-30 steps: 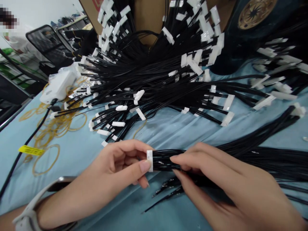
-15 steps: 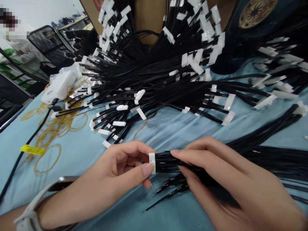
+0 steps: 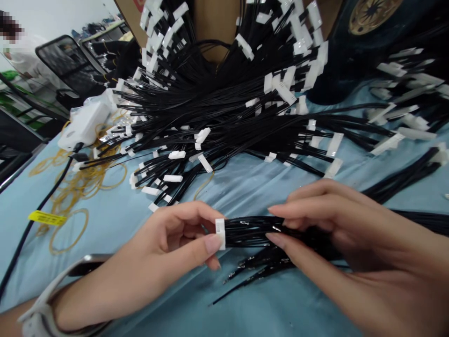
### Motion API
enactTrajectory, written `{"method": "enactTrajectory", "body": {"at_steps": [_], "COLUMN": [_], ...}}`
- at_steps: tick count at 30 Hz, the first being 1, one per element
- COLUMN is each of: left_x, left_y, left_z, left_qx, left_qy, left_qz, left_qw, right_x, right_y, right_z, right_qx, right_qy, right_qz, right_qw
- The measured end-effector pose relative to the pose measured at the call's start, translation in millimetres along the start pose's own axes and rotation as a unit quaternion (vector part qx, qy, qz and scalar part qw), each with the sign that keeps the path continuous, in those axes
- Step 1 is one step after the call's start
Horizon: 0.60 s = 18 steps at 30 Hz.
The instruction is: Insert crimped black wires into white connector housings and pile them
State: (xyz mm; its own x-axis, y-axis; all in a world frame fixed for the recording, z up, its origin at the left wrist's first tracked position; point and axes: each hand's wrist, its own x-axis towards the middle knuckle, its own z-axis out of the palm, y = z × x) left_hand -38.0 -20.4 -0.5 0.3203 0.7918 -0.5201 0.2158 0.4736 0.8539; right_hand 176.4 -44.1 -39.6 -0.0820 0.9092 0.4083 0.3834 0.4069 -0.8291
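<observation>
Between thumb and fingers, my left hand (image 3: 185,243) grips a small white connector housing (image 3: 220,234). A row of black wires (image 3: 250,232) runs from it to the right. My right hand (image 3: 336,238) is closed around a wire or wires of this bundle, thumb below and fingers above; its palm side and the wires behind it are partly hidden. A small silver metal terminal (image 3: 276,228) shows between its fingertips. Beneath the bundle, loose black wire ends (image 3: 249,271) with shiny terminals lie over the blue cloth (image 3: 182,304).
A large pile of black wire harnesses (image 3: 217,100) with white connectors lies ahead, against a cardboard box (image 3: 213,28). Yellow rubber bands (image 3: 75,187), a white power adapter (image 3: 84,126) and a black cord (image 3: 33,220) are at left. A person (image 3: 28,56) sits beyond.
My right hand has slid right along the wires, away from the connector, baring a longer stretch of them. My left hand keeps its hold on the connector, nearly still.
</observation>
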Motion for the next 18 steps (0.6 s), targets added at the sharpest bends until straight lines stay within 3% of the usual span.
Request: {"method": "enactTrajectory", "body": {"at_steps": [5,12,18], "left_x": [2,3,2], "left_y": [-4,2,2], "left_z": [-2.4,-2.1,-1.5], "left_qx": [0.003,0.016,0.007], "left_qy": [0.004,0.009,0.006], "left_qz": [0.005,0.011,0.012], "left_qw": [1.000,1.000,1.000], "right_x": [2,-5,-8], "right_y": [3,-2,-11], "right_z": [-1,0,12], "right_qx": [-0.018,-0.176,-0.207], "right_qy": [0.004,-0.064,-0.045], "right_qz": [0.007,-0.110,-0.155], "right_qw": [1.000,0.976,0.965]}}
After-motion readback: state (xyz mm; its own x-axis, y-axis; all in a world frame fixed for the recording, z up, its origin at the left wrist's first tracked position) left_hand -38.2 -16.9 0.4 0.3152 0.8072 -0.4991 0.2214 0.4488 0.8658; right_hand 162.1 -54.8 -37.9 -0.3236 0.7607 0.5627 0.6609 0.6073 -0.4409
